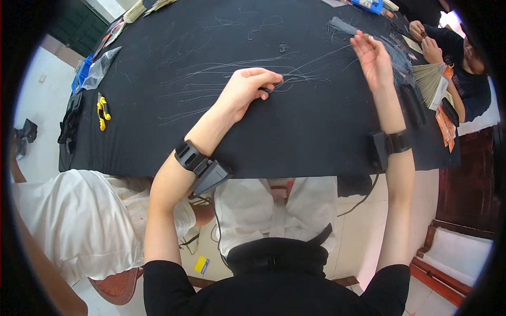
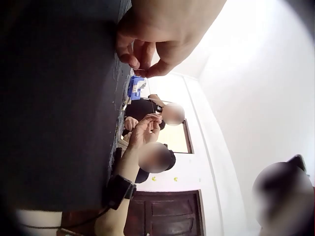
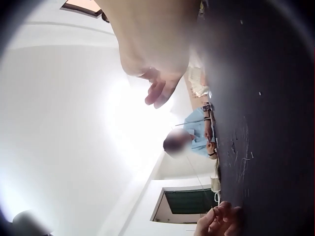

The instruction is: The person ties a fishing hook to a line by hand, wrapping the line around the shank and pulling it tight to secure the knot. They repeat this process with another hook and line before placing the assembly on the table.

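Observation:
In the head view my left hand point(image 1: 245, 92) is over the black cloth, thumb and fingers pinching thin grey strands point(image 1: 303, 77). The left wrist view shows its fingertips point(image 2: 140, 71) together on a fine strand. My right hand point(image 1: 375, 62) is raised at the right, palm partly showing and fingers long. One thin strand point(image 1: 327, 56) runs straight from the left fingertips up to the right fingers; the exact grip there is hard to see. More strands point(image 1: 195, 84) fan out on the cloth left of my left hand.
Yellow-handled pliers point(image 1: 104, 111) lie at the left. A bundle of grey strands point(image 1: 342, 25) is behind my right hand, with fanned cards point(image 1: 429, 81) and orange packets point(image 1: 446, 126) at the right edge. Another person point(image 1: 466, 79) sits there. A clear bag point(image 1: 100, 68) lies far left.

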`<state>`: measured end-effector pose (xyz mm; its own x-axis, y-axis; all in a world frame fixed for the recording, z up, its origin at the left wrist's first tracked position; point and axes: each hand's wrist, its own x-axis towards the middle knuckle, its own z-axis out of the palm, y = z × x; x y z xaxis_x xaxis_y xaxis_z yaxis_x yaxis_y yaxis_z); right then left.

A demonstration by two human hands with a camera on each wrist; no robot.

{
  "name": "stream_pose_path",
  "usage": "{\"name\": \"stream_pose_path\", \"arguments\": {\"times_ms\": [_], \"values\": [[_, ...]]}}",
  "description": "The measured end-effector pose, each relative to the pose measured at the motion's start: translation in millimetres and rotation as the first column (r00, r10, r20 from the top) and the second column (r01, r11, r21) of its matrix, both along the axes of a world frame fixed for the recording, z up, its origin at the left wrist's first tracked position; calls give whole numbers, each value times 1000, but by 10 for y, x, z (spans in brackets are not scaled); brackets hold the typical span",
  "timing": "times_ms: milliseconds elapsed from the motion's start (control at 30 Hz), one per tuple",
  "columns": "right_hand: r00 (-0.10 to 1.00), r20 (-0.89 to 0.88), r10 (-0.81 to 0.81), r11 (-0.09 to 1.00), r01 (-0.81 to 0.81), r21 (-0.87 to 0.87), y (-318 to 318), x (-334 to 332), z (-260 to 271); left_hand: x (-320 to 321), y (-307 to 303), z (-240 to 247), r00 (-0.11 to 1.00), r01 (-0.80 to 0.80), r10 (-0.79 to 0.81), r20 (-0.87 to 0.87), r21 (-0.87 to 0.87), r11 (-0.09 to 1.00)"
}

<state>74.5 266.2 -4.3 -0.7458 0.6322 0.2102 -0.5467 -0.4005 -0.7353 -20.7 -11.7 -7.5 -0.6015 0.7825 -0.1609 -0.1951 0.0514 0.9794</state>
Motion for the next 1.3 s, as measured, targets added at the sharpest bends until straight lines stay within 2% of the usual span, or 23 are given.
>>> {"name": "stream_pose_path", "arguments": {"times_ms": [33, 133, 167, 300, 400, 433, 533, 733, 833, 933, 1033, 1300], "values": [[999, -16, -36, 999, 36, -1, -17, 38, 41, -9, 12, 11, 1000, 5, -5, -5, -4, 1000], [958, -188, 219, 971, -196, 134, 206, 107, 61, 8, 22, 11, 1000, 5, -6, -18, -21, 1000], [994, -108, -13, 991, 27, 132, 147, 130, 101, 8, 22, 14, 1000, 7, -7, -21, -25, 1000], [970, -110, -215, 920, 239, 310, 286, 227, 159, -22, 13, -14, 1000, 12, -12, -26, -29, 1000], [929, -106, -356, 858, 370, 357, 436, 311, 223, -30, 20, -24, 999, 19, -19, -34, -25, 1000], [932, -105, -347, 868, 361, 341, 435, 334, 247, -26, 20, -22, 999, 22, -22, -38, -24, 999], [886, -85, -455, 802, 450, 393, 411, 322, 238, 12, 27, 11, 999, 24, -25, -42, -18, 1000], [872, -73, -484, 757, 459, 465, 418, 291, 194, -3, -2, 4, 998, 53, -53, -33, 7, 999], [878, -72, -473, 751, 445, 488, 438, 275, 135, 21, -11, 31, 990, 67, -66, -124, 0, 998], [890, -93, -446, 771, 435, 465, 444, 275, 102, 31, -24, 52, 944, 89, -87, -318, -8, 996], [871, -99, -481, 753, 468, 462, 458, 288, 112, 86, -28, 110, 918, 77, -60, -393, 26, 997], [863, -113, -493, 739, 484, 469, 352, 254, 108, 82, -34, 106, 909, 57, -14, -417, 92, 994]]}}
